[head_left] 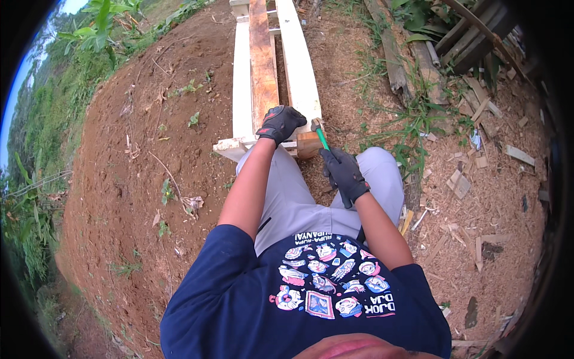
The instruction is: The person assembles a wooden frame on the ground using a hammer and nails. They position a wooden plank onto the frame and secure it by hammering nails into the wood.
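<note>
A long frame of pale, white-looking boards stretches away in front of me, with a reddish-brown plank lying along its middle. At its near end, my gloved left hand rests on the wood with its fingers curled together. Whatever they pinch is too small or hidden to make out. My right hand, also in a dark glove, grips a hammer by its green and black handle. The hammer's head is beside the frame's near right corner, right of my left hand. Below that corner sits a brown wooden block.
My knees in grey trousers flank the frame's near end. Bare reddish soil slopes away at left toward green plants. Wood shavings and offcuts litter the ground at right, near weathered beams and a timber stack.
</note>
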The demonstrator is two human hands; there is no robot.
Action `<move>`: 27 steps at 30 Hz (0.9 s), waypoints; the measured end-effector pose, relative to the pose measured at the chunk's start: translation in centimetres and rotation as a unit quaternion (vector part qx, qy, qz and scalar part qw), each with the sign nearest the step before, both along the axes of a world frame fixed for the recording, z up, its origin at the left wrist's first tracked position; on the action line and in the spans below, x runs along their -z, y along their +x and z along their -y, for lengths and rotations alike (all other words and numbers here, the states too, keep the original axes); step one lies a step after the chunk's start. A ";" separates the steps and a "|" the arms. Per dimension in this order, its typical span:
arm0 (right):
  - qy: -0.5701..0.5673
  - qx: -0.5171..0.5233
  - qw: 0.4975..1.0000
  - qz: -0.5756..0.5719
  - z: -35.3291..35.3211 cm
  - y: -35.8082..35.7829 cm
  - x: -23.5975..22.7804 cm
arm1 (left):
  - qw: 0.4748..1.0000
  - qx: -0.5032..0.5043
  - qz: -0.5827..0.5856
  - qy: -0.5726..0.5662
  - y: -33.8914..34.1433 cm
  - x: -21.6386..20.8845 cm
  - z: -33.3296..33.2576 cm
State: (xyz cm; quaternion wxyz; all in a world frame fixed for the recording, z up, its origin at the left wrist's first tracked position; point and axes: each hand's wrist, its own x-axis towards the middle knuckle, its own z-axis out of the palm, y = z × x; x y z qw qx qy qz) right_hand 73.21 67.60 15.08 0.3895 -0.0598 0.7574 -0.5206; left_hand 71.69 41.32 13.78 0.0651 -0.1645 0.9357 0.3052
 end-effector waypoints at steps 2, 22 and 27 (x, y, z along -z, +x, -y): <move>-0.007 0.004 1.000 0.005 0.0 0.1 0.0 | 1.000 0.011 0.004 -0.010 -0.2 0.3 0.3; 0.045 -0.061 0.991 -0.109 -2.1 0.4 0.6 | 1.000 0.015 -0.005 -0.021 1.2 0.2 0.7; 0.063 -0.086 0.958 -0.265 -2.3 -0.3 2.3 | 0.999 0.026 -0.017 -0.027 1.0 0.0 0.7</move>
